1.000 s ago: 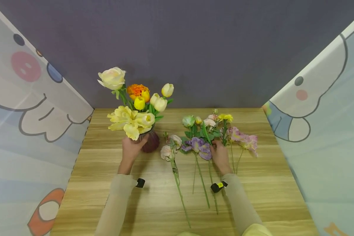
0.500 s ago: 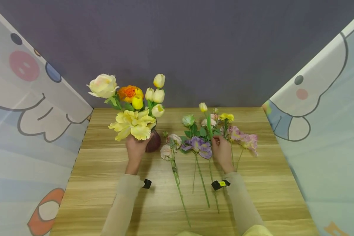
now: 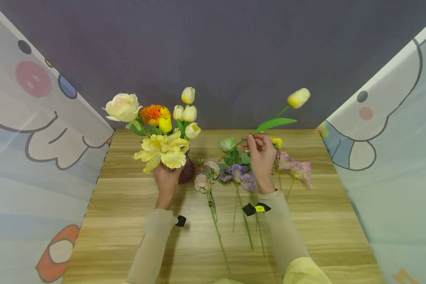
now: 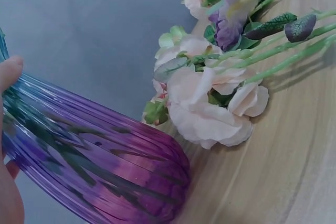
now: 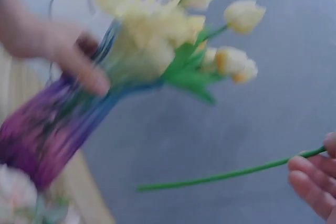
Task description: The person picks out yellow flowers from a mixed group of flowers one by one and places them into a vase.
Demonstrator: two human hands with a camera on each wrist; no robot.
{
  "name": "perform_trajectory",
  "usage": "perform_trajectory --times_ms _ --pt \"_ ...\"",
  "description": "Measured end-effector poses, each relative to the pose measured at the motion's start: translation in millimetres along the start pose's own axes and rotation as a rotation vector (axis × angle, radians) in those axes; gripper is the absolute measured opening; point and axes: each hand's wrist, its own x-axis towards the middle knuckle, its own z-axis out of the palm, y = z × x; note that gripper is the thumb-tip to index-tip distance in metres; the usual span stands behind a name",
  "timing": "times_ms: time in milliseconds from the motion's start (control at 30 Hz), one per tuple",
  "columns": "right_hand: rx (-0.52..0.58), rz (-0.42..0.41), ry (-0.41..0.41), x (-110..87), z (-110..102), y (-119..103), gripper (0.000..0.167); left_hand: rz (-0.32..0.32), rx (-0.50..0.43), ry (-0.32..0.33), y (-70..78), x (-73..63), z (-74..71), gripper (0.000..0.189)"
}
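Observation:
My left hand grips a ribbed purple-and-blue glass vase near its neck. In the left wrist view, stems show through the glass. Out of the vase rise a big white rose, an orange flower, yellow tulips, several white tulips and a broad yellow bloom. My right hand pinches the stem of a single cream-yellow tulip, raised over the table with its head tilted right. Its bare green stem points toward the vase in the right wrist view.
On the wooden table lie pale pink roses, a purple flower, a pale green rose, a yellow flower and pinkish-purple blooms. A dark wall stands behind, with cartoon-printed side panels.
My right hand has lifted the tulip off the table, and the tulip has swung toward the right. My left hand has shifted slightly right at the vase; the bouquet's blooms have shifted with it.

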Motion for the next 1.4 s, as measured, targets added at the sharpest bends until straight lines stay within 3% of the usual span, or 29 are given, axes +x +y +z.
perform_trajectory --times_ms 233,467,700,833,1000,1133,1233,1400 --pt "0.353 -0.037 0.060 14.2 34.3 -23.8 0.006 -0.070 0.015 0.011 -1.2 -2.0 -0.2 0.070" --pt "0.394 -0.057 0.037 14.9 57.5 -22.1 0.007 -0.085 0.025 0.010 -1.4 -2.9 0.8 0.070" --pt "0.230 -0.132 -0.063 16.5 75.5 -25.2 0.009 -0.125 0.027 0.016 -2.4 -2.6 0.3 0.069" --pt "0.095 -0.235 -0.136 20.3 85.1 -35.7 0.011 -0.141 0.028 0.017 -2.1 -3.0 0.4 0.069" --pt "-0.076 -0.392 -0.163 25.5 92.0 -52.7 0.016 -0.121 0.017 0.023 -2.3 -3.2 3.3 0.068" --pt "-0.175 -0.454 -0.226 24.9 96.6 -58.0 0.017 -0.108 0.001 0.034 -2.2 -3.6 3.5 0.069" --pt "-0.216 -0.436 -0.281 20.8 100.9 -54.5 0.017 -0.113 -0.014 0.033 -1.7 -3.9 2.9 0.069" --pt "-0.207 -0.329 -0.362 12.1 108.7 -38.9 0.014 -0.138 -0.027 0.029 -1.2 -4.9 2.6 0.066"
